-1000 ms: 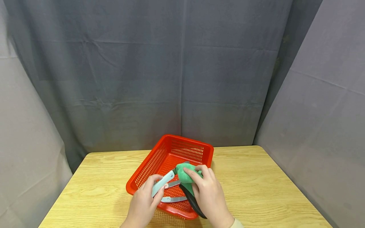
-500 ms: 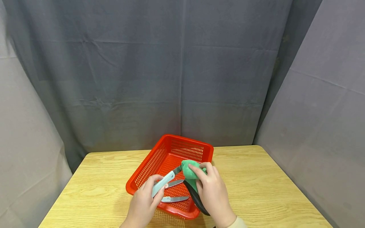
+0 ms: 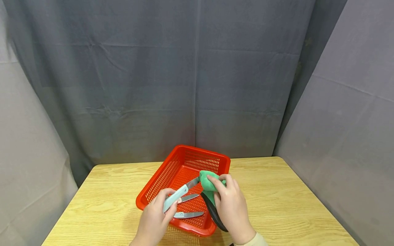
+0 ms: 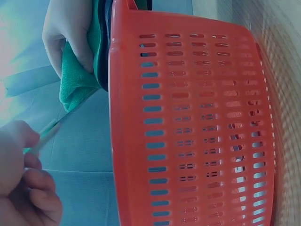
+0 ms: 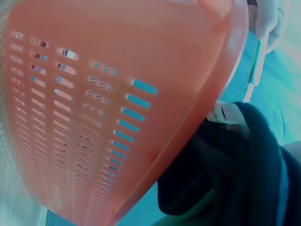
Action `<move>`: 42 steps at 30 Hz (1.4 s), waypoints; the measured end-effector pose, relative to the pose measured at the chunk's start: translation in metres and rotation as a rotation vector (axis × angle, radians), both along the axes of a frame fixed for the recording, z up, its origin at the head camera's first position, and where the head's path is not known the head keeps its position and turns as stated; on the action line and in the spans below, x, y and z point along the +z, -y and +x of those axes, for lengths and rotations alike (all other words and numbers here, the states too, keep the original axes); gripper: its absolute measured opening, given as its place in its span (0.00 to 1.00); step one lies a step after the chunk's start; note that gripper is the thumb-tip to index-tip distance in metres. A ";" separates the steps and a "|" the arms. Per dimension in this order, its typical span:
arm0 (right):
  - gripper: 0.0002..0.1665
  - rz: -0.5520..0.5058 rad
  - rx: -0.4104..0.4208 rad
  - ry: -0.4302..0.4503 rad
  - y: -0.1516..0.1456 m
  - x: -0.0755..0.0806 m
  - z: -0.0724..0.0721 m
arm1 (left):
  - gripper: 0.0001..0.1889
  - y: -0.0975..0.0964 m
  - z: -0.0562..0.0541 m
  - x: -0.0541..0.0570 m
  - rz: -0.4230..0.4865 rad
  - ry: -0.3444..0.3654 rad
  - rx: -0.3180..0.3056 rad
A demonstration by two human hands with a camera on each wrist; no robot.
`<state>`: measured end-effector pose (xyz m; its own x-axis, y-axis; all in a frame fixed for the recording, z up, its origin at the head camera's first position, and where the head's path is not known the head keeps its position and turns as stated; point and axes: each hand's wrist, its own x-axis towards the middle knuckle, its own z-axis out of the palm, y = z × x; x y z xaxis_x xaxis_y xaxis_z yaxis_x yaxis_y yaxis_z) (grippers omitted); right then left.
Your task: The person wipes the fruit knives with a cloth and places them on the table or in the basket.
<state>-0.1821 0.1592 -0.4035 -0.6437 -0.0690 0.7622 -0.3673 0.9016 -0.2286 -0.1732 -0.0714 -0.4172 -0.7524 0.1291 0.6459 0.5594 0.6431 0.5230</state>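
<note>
My left hand [image 3: 155,217] grips a knife [image 3: 176,199] by its pale blue handle, holding it above the basket with the blade slanting up to the right. With my right hand [image 3: 232,208] I pinch a cloth [image 3: 207,181], green on one side with a black part hanging below. The folded cloth covers the blade's tip; the rest of the blade shows bare. In the left wrist view the green cloth [image 4: 75,82] meets the blade. The right wrist view shows the cloth's dark side [image 5: 263,155] beside the basket wall.
A red plastic basket [image 3: 192,148] with slotted walls stands on the wood-grain table [image 3: 101,201]. Two more knives lie in it, one blade [image 3: 191,197] behind the other knife [image 3: 192,215]. Grey curtains [image 3: 138,85] hang behind and at both sides.
The cloth in my right hand has slid up and right along the blade toward the tip, baring more of it. My left hand holds the knife almost still.
</note>
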 end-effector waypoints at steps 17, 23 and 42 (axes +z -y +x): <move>0.35 -0.012 0.003 -0.030 0.001 0.004 0.004 | 0.15 0.001 -0.005 -0.005 -0.021 0.067 0.095; 0.37 0.046 0.089 -0.040 0.005 0.006 0.007 | 0.15 0.001 -0.005 -0.005 -0.011 0.067 0.104; 0.36 0.112 0.218 -0.031 0.011 0.001 0.009 | 0.18 -0.001 -0.003 -0.007 -0.021 -0.070 0.076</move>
<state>-0.1733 0.1480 -0.4026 -0.5807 -0.2889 0.7611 -0.5615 0.8191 -0.1174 -0.1763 -0.0702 -0.4237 -0.7139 0.0873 0.6948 0.5431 0.6953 0.4707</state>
